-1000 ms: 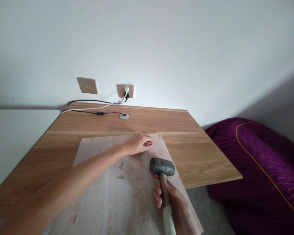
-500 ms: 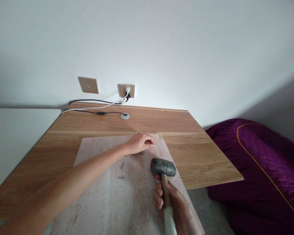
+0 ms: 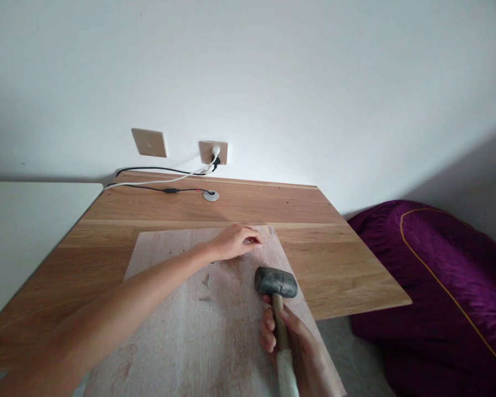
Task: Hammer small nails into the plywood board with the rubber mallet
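Note:
My right hand (image 3: 291, 331) is wrapped round the wooden handle of a rubber mallet (image 3: 276, 282), just below its black head. The mallet is over the right side of a pale wooden board (image 3: 177, 336). Near the board's far right corner, my left hand (image 3: 236, 241) has its fingers pinched together close to the surface. Whatever is between those fingertips is too small to make out. Left of the mallet, a few small nails or screws (image 3: 207, 280) lie on the board, partly near my left forearm.
The board lies on a wooden tabletop (image 3: 347, 264) against a white wall. Black and white cables run from a wall socket (image 3: 213, 153) past a round cable grommet (image 3: 210, 196). A white panel (image 3: 33, 231) stands at the left, and a purple cover (image 3: 434, 298) bulges at the right.

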Demonstrator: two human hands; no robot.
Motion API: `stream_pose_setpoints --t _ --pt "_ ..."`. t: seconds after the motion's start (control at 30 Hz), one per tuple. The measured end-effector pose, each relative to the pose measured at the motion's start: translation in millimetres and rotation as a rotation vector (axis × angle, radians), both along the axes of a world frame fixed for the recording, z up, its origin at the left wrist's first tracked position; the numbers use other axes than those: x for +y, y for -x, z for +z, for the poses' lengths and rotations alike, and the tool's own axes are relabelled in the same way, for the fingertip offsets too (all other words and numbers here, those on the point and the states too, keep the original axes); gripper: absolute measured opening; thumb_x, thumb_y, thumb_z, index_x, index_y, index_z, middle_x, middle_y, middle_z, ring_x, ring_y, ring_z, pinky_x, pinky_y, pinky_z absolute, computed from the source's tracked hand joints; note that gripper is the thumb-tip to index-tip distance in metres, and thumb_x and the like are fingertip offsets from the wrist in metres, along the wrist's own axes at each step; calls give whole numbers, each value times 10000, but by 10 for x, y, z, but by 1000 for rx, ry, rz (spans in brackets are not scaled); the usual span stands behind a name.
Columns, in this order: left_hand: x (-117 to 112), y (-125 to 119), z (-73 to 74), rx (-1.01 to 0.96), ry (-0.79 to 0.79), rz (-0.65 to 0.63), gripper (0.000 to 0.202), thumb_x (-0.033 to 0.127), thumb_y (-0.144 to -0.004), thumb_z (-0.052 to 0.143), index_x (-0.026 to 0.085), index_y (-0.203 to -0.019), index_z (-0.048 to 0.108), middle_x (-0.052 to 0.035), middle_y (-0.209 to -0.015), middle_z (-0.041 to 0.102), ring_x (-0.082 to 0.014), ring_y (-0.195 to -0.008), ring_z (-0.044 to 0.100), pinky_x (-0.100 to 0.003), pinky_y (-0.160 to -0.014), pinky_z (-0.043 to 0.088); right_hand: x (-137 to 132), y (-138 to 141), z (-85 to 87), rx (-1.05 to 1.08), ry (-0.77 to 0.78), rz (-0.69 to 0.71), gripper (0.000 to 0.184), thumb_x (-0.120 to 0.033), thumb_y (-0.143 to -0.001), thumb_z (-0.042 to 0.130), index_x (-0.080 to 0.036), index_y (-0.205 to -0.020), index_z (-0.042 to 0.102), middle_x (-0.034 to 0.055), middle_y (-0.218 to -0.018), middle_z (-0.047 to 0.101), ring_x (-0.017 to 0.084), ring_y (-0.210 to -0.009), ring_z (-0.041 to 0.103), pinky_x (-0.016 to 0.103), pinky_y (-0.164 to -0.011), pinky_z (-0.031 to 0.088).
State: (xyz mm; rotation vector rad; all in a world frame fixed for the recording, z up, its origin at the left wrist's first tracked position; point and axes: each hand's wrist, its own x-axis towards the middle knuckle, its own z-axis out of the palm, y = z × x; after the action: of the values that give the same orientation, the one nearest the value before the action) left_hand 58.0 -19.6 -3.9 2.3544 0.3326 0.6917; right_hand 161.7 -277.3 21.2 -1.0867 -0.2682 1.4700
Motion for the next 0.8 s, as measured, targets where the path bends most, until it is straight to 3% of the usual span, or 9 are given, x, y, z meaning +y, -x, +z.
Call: stream_pose_setpoints --t 0.47,0.67,0.8 --pt "-32 26 27 28 3 16 182 138 -908 751 187 -1083 750 -55 -1059 783 -192 -978 744 -273 -894 546 2 7 -26 30 -6 -13 457 -529 -845 844 -164 -1099 736 8 -783 635 122 -621 529 258 -605 407" --pt "-20 23 20 28 -63 64 107 253 -934 781 181 -1002 740 -60 -1029 744 -218 -1012 712 -307 -936 518 -2 -2 -49 22 3 -18 464 -535 -829 855 -166 -1082 734 10 -792 646 114 -599 523 265 -596 401" --pt "-20 16 8 15 -60 67 34 212 -946 759 185 -958 741 -48 -999 735 -208 -995 704 -298 -930 502 -7 0 -36 12 19 -18 482 -551 -823 857 -172 -1091 727 10 -790 645 122 -610 521 265 -577 394"
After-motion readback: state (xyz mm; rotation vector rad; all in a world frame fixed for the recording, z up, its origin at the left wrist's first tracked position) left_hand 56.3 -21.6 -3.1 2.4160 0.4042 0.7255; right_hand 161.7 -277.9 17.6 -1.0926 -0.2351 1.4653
